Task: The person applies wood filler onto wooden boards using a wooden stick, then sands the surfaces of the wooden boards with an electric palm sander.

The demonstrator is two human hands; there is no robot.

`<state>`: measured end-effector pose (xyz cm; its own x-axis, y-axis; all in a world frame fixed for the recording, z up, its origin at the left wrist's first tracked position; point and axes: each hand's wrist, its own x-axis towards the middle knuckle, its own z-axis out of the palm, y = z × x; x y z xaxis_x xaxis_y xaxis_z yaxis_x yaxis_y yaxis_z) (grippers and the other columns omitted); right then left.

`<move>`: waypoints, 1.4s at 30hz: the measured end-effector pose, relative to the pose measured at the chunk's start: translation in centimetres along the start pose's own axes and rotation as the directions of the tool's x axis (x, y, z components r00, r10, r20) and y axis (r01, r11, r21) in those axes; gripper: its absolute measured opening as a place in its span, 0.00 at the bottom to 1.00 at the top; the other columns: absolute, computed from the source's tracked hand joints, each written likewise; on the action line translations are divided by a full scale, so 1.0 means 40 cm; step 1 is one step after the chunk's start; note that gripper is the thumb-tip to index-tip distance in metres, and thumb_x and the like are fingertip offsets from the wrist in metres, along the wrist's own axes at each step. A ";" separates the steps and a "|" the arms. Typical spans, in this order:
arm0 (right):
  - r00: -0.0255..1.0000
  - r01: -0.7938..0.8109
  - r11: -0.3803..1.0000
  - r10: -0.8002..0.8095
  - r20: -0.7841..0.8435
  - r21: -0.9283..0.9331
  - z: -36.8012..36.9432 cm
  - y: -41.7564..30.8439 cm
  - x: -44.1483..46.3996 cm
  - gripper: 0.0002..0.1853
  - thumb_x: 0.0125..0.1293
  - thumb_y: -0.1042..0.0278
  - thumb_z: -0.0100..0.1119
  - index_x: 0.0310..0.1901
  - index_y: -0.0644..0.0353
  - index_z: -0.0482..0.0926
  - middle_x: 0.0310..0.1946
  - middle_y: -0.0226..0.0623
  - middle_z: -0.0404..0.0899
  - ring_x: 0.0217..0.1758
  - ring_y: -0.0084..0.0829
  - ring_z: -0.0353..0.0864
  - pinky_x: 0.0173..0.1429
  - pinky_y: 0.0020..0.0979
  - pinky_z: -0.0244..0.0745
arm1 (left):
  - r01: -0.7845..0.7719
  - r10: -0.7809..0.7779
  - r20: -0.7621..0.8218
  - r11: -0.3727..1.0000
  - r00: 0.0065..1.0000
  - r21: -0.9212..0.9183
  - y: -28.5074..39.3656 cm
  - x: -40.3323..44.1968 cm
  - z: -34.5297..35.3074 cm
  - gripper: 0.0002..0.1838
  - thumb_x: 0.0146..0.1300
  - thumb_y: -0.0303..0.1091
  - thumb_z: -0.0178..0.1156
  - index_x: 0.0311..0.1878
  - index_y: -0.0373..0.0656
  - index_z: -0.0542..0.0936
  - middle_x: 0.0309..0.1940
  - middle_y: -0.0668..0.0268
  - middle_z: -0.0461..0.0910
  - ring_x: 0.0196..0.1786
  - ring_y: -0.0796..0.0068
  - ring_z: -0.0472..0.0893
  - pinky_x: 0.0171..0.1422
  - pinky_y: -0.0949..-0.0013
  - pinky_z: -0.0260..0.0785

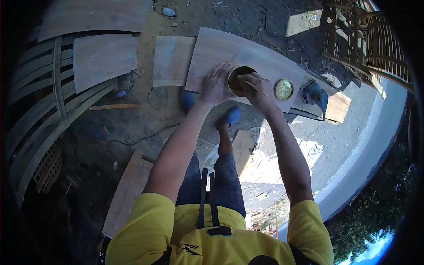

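A round open can (pixel 242 71) with brownish contents stands on a wide wooden panel (pixel 216 48). My left hand (pixel 216 84) is closed around the can's left side. In my right hand (pixel 259 90) is a thin wooden stick (pixel 256 87), its lower end inside the can. What the stick's tip touches in there I cannot make out. Just right of my right hand lies a round, shiny can lid (pixel 283 89) on the same panel. A blue-grey power sander (pixel 314 95) sits farther right, near the panel's end.
Smaller boards (pixel 172 62) lie left of the panel, with slatted wooden furniture (pixel 57 88) beyond. A wooden chair-like frame (pixel 366 39) stands at the upper right. A dark cord (pixel 141 142) crosses the dirt ground, and a door-like panel (pixel 126 194) lies lower left.
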<state>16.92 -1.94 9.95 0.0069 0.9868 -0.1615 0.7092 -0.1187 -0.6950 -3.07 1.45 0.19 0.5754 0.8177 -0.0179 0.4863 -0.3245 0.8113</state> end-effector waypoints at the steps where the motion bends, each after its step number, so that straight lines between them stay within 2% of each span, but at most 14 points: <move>1: 0.999 -0.005 1.000 0.003 0.054 0.021 -0.008 0.004 0.003 0.11 0.73 0.70 0.66 0.52 0.57 0.92 0.46 0.46 0.91 0.49 0.51 0.91 0.56 0.43 0.86 | 0.000 0.000 -0.001 1.000 1.000 0.001 0.000 0.000 -0.001 0.59 0.47 0.46 0.88 0.82 0.51 0.65 0.78 0.59 0.72 0.83 0.49 0.69 0.87 0.47 0.63; 3: 0.994 -0.083 0.976 0.068 0.080 0.200 -0.026 0.007 0.006 0.11 0.72 0.68 0.67 0.53 0.57 0.92 0.46 0.46 0.91 0.49 0.51 0.91 0.56 0.44 0.86 | 0.004 -0.004 -0.005 1.000 1.000 0.011 0.004 0.000 0.000 0.59 0.47 0.45 0.88 0.82 0.52 0.65 0.78 0.59 0.72 0.83 0.49 0.68 0.87 0.47 0.63; 6: 0.984 -0.170 0.983 0.166 0.065 0.065 -0.036 -0.001 0.020 0.12 0.73 0.68 0.67 0.53 0.59 0.92 0.48 0.46 0.92 0.51 0.50 0.92 0.57 0.42 0.86 | 0.006 -0.006 0.007 1.000 1.000 0.007 0.005 -0.001 -0.002 0.59 0.47 0.45 0.88 0.82 0.52 0.65 0.78 0.58 0.72 0.83 0.49 0.68 0.86 0.46 0.63; 10: 0.995 -0.027 0.999 0.023 0.094 0.042 -0.005 -0.003 0.020 0.12 0.75 0.66 0.67 0.54 0.59 0.91 0.46 0.43 0.93 0.49 0.42 0.94 0.56 0.38 0.86 | 0.000 0.001 -0.020 1.000 1.000 0.014 0.007 -0.001 -0.004 0.59 0.48 0.45 0.87 0.83 0.52 0.64 0.78 0.58 0.72 0.83 0.48 0.68 0.87 0.46 0.63; 12: 0.950 -0.301 0.900 0.256 0.178 0.315 -0.038 -0.003 0.006 0.14 0.76 0.63 0.68 0.56 0.61 0.91 0.43 0.42 0.93 0.48 0.34 0.93 0.54 0.35 0.86 | 0.002 -0.001 -0.008 1.000 1.000 0.028 0.009 0.000 -0.005 0.59 0.48 0.46 0.87 0.83 0.52 0.64 0.78 0.58 0.72 0.83 0.47 0.68 0.87 0.45 0.63; 13: 0.942 -0.337 0.844 0.299 0.155 0.418 -0.039 0.012 -0.003 0.15 0.77 0.60 0.70 0.56 0.62 0.91 0.37 0.35 0.90 0.40 0.26 0.88 0.47 0.32 0.82 | 0.003 -0.003 -0.008 1.000 1.000 0.026 0.008 -0.001 -0.008 0.59 0.48 0.46 0.87 0.83 0.52 0.64 0.78 0.58 0.72 0.83 0.47 0.68 0.87 0.45 0.63; 17: 0.846 -0.510 0.694 0.512 0.149 0.509 -0.098 -0.004 -0.038 0.18 0.74 0.57 0.74 0.57 0.62 0.92 0.33 0.28 0.84 0.31 0.20 0.73 0.37 0.27 0.71 | 0.003 -0.003 0.010 1.000 1.000 -0.012 0.006 -0.007 -0.003 0.60 0.48 0.46 0.87 0.83 0.49 0.64 0.79 0.56 0.71 0.84 0.46 0.67 0.87 0.45 0.63; 24: 0.840 -0.452 0.619 0.537 0.074 0.642 -0.110 0.020 -0.065 0.18 0.75 0.57 0.73 0.57 0.62 0.91 0.33 0.29 0.85 0.31 0.19 0.75 0.37 0.25 0.73 | 0.068 -0.064 -0.089 0.997 0.994 0.040 0.020 -0.124 -0.043 0.58 0.53 0.51 0.85 0.83 0.44 0.64 0.79 0.51 0.71 0.83 0.44 0.68 0.86 0.44 0.64; 26: 0.892 -0.417 0.812 0.451 0.015 0.408 -0.085 0.012 -0.054 0.16 0.77 0.58 0.71 0.55 0.61 0.91 0.35 0.33 0.88 0.35 0.22 0.82 0.41 0.28 0.78 | 0.079 -0.075 -0.077 0.995 0.994 0.061 0.020 -0.168 -0.044 0.58 0.54 0.52 0.85 0.83 0.43 0.65 0.79 0.51 0.71 0.83 0.43 0.68 0.85 0.44 0.64; 27: 0.949 -0.283 0.901 0.313 -0.041 0.328 -0.052 0.028 -0.050 0.13 0.77 0.62 0.69 0.54 0.60 0.91 0.40 0.39 0.92 0.41 0.32 0.91 0.46 0.34 0.84 | 0.091 -0.086 -0.071 0.993 0.994 0.080 0.020 -0.181 -0.042 0.57 0.55 0.53 0.84 0.83 0.43 0.65 0.79 0.50 0.72 0.83 0.43 0.68 0.85 0.44 0.64; 31: 0.998 -0.059 0.998 0.059 0.004 0.006 -0.004 0.021 -0.005 0.12 0.75 0.66 0.69 0.55 0.60 0.90 0.46 0.43 0.93 0.48 0.42 0.94 0.53 0.38 0.86 | 0.074 -0.070 -0.065 0.996 0.995 0.058 0.056 -0.147 -0.017 0.58 0.55 0.55 0.84 0.83 0.41 0.64 0.78 0.48 0.72 0.82 0.41 0.68 0.85 0.44 0.65; 35: 0.971 -0.210 0.960 0.183 0.152 0.185 -0.033 0.013 -0.005 0.13 0.72 0.67 0.70 0.55 0.59 0.91 0.46 0.42 0.93 0.46 0.42 0.93 0.53 0.38 0.86 | 0.144 -0.146 -0.085 0.989 0.986 -0.031 0.062 -0.091 0.012 0.53 0.61 0.51 0.80 0.83 0.41 0.64 0.78 0.48 0.71 0.80 0.41 0.70 0.83 0.44 0.65; 39: 0.861 -0.503 0.723 0.468 0.200 0.473 -0.107 0.014 -0.050 0.17 0.77 0.58 0.71 0.57 0.64 0.90 0.40 0.36 0.91 0.40 0.25 0.87 0.44 0.27 0.80 | 0.158 -0.157 -0.077 0.988 0.985 0.000 0.058 -0.100 0.009 0.51 0.62 0.45 0.81 0.83 0.40 0.64 0.76 0.46 0.72 0.77 0.40 0.72 0.81 0.44 0.68; 42: 0.836 -0.467 0.561 0.531 0.135 0.683 -0.121 0.020 -0.097 0.21 0.76 0.59 0.72 0.60 0.68 0.87 0.44 0.40 0.90 0.43 0.28 0.89 0.46 0.28 0.83 | 0.156 -0.161 -0.130 0.986 0.978 -0.051 0.069 -0.155 -0.022 0.48 0.65 0.45 0.79 0.82 0.39 0.66 0.75 0.44 0.74 0.76 0.40 0.74 0.80 0.46 0.70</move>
<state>20.88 -5.34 13.39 0.2871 0.7474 -0.5992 -0.0868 -0.6026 -0.7933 -5.88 -4.08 3.04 0.3991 0.9140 -0.0724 0.5361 -0.1686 0.8272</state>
